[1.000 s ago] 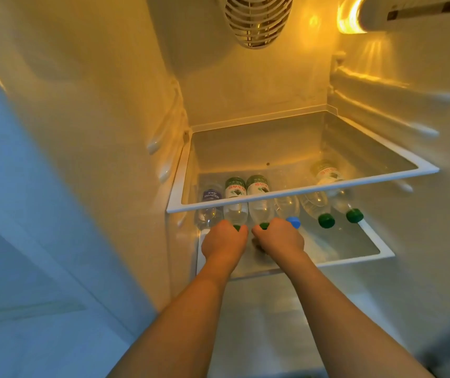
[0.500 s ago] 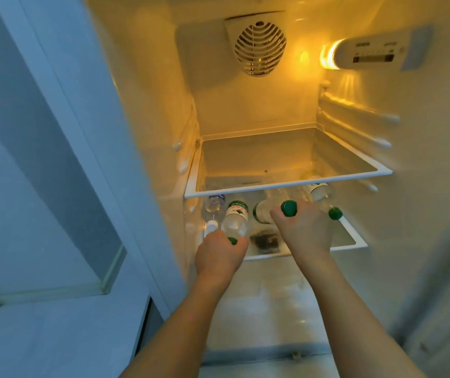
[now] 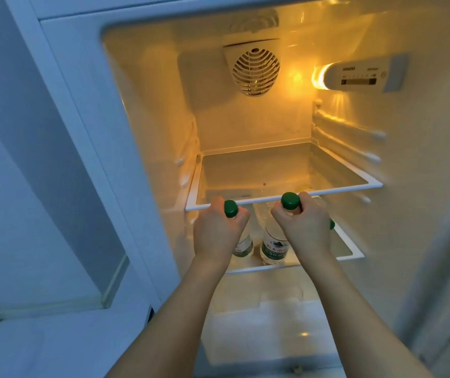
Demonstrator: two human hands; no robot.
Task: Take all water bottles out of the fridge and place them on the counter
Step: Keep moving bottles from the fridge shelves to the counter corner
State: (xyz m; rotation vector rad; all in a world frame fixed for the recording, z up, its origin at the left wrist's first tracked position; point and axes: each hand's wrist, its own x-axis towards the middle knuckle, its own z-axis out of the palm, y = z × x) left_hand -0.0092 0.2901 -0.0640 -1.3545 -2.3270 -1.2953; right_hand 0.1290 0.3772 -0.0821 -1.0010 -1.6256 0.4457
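Each of my hands holds a clear water bottle with a green cap, upright, by its neck, in front of the open fridge. My left hand (image 3: pixel 218 230) grips the left bottle (image 3: pixel 244 245); its cap pokes out above my fist. The right bottle (image 3: pixel 274 248), with a green label, hangs from my right hand (image 3: pixel 304 227). Both bottles hang just above the front of the lower glass shelf (image 3: pixel 352 252). A further green cap (image 3: pixel 332 224) peeks out behind my right hand; other bottles on that shelf are hidden.
The upper glass shelf (image 3: pixel 327 190) crosses just behind my knuckles. A round fan grille (image 3: pixel 256 72) and a lit control panel (image 3: pixel 360 77) sit higher in the fridge. The fridge's left wall (image 3: pixel 147 148) and a white ledge (image 3: pixel 41 347) lie to the left.
Both hands have lifted their bottles from lying on the lower shelf to upright and drawn them toward the fridge front. The camera has pulled back and tilted up.
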